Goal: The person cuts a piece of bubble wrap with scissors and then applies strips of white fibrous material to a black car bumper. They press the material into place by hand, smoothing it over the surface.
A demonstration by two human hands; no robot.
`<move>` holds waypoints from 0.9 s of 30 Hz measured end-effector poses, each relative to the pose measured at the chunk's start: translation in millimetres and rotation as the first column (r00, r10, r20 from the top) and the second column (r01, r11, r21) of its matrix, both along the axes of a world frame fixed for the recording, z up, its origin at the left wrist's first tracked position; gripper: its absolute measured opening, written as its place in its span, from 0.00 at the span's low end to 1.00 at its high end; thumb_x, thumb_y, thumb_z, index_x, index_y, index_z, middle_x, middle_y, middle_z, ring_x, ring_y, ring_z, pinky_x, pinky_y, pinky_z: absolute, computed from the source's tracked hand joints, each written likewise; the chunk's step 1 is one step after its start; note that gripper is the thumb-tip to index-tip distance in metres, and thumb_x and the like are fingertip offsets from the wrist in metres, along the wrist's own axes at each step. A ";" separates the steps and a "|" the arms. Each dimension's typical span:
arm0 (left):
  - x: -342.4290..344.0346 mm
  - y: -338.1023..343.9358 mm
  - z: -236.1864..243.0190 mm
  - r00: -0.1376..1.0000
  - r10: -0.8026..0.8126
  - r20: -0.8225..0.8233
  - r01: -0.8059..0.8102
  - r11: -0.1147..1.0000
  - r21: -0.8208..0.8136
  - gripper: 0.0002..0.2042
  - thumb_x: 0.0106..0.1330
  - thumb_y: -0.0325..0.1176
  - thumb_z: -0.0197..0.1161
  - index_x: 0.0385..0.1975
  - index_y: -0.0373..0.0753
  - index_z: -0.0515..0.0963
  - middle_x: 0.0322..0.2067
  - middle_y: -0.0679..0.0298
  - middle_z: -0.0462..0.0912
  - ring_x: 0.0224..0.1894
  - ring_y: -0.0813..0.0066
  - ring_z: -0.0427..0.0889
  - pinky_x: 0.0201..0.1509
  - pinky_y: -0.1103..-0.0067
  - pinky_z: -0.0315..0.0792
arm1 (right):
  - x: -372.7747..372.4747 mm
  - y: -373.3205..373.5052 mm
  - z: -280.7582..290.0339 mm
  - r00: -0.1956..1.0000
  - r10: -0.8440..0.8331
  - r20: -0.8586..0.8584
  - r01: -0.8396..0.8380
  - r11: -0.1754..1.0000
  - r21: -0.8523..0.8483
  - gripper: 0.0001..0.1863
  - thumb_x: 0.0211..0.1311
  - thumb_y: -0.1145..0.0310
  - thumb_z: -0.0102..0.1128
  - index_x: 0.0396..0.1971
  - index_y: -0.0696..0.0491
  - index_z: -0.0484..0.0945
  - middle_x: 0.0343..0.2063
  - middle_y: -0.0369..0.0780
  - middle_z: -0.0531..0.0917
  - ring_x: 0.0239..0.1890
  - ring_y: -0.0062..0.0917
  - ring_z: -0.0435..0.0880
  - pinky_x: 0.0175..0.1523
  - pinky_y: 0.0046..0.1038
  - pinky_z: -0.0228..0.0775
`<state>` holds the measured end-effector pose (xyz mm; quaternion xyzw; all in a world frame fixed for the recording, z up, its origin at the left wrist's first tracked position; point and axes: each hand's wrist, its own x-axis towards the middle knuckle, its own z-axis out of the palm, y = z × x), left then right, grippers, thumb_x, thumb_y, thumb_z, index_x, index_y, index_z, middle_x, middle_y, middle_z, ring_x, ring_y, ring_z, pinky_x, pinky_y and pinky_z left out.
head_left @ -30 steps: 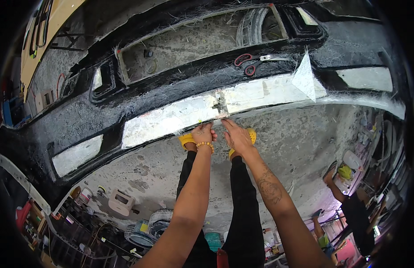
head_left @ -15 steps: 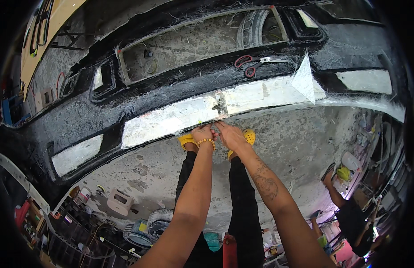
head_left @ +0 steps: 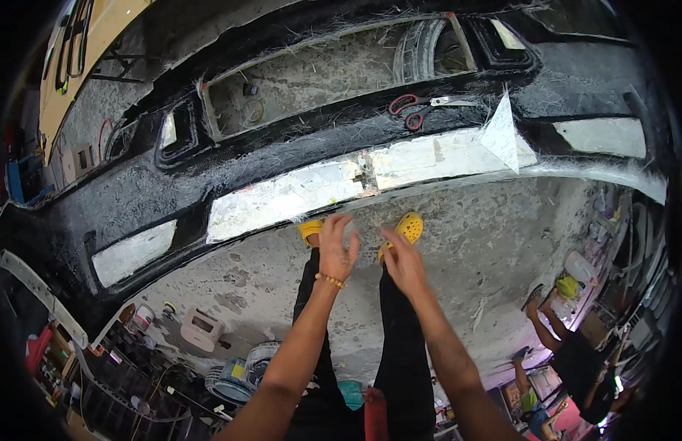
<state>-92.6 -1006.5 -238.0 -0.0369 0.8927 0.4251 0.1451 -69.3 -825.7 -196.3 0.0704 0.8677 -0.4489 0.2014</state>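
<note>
A large black moulded part, shaped like a vehicle bumper (head_left: 135, 195), spans the view, with strands of fibre on it. A long white panel (head_left: 267, 202) runs along its near edge, with a notched seam at the middle. Black-and-red scissors (head_left: 444, 101) lie above the panel, beside a pale triangular sheet (head_left: 502, 140). My left hand (head_left: 338, 250) hangs just below that edge, fingers apart and loosely bent, holding nothing visible. Nearby on its right, my right hand (head_left: 402, 261) is also open, thumb and fingers parted. The hands are separate from each other and from the part.
Beneath me is worn concrete floor (head_left: 488, 242), with my yellow clog (head_left: 407, 226) on it. A beige stool (head_left: 201, 336), tyres (head_left: 260, 356) and clutter lie behind. Co-workers (head_left: 580, 367) show at lower right. A tan panel (head_left: 98, 29) is at upper left.
Both my hands have come away from the middle of the panel's near edge toward me and spread slightly apart; their fingers have loosened. The scissors and sheet remain in place.
</note>
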 end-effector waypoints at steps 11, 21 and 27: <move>-26.4 38.8 -41.9 0.915 -0.295 0.274 0.375 0.873 -0.312 0.33 0.68 0.55 0.50 0.62 0.30 0.67 0.60 0.48 0.71 0.61 0.51 0.71 0.67 0.58 0.57 | 208.8 4.4 101.6 0.747 0.003 0.665 -0.316 0.882 0.351 0.32 0.59 0.52 0.63 0.64 0.42 0.69 0.67 0.40 0.65 0.66 0.50 0.63 0.62 0.56 0.63; -38.0 79.9 -25.6 0.895 -0.174 0.411 0.363 0.820 -0.443 0.31 0.69 0.59 0.47 0.63 0.45 0.72 0.61 0.47 0.72 0.61 0.45 0.72 0.67 0.51 0.55 | 211.7 29.1 92.3 0.736 0.026 0.676 -0.379 0.844 0.379 0.28 0.59 0.53 0.63 0.60 0.42 0.73 0.62 0.37 0.69 0.63 0.46 0.66 0.60 0.50 0.67; -31.4 90.6 -34.2 0.968 -0.084 0.238 0.198 0.839 -0.508 0.32 0.70 0.59 0.46 0.58 0.35 0.74 0.56 0.46 0.76 0.61 0.47 0.72 0.68 0.52 0.55 | 208.7 56.9 93.8 0.756 0.057 0.653 -0.371 0.858 0.356 0.26 0.58 0.53 0.64 0.57 0.44 0.76 0.61 0.37 0.70 0.62 0.44 0.67 0.59 0.47 0.69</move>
